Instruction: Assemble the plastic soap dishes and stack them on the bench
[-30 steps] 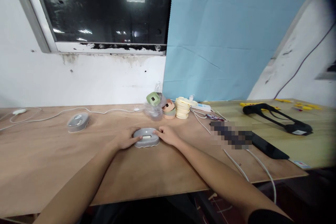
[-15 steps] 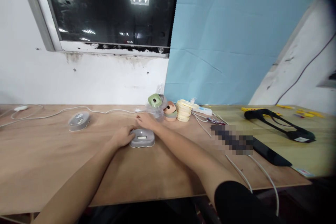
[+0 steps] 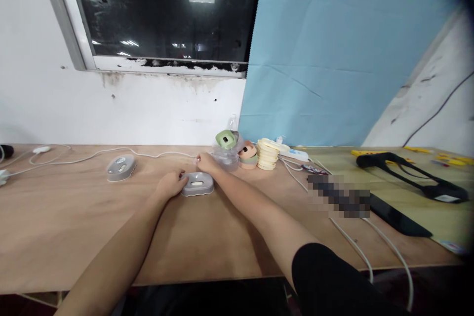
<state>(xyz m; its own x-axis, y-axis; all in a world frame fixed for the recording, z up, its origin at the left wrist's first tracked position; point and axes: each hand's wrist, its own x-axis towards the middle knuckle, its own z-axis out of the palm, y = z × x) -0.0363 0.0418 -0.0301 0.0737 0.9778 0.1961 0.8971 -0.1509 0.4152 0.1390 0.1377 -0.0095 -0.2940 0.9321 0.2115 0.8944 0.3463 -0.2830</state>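
Observation:
A grey rounded plastic dish (image 3: 198, 190) with a slot in its top and a pale piece showing in the slot lies in front of me on the table. My left hand (image 3: 171, 184) grips its left edge, fingers curled against the side. Just beyond the dish, my right hand (image 3: 206, 163) is low over the tabletop with its fingertips pinched together. What they hold, if anything, is too small to make out. A second grey dish (image 3: 121, 168) of similar shape lies farther left.
Behind my right hand are a green dish (image 3: 225, 139) on clear plastic, stacked orange pieces (image 3: 248, 150) and a cream stack (image 3: 267, 154). White cable (image 3: 96, 151) runs along the back. To the right lie a dark phone-like slab (image 3: 400, 215) and a black strap-like frame (image 3: 411, 180).
The view has shifted slightly, moving the scene rightward. My right hand's fingertips have drawn together at the tabletop behind the dish. My left hand stays at the dish's left edge.

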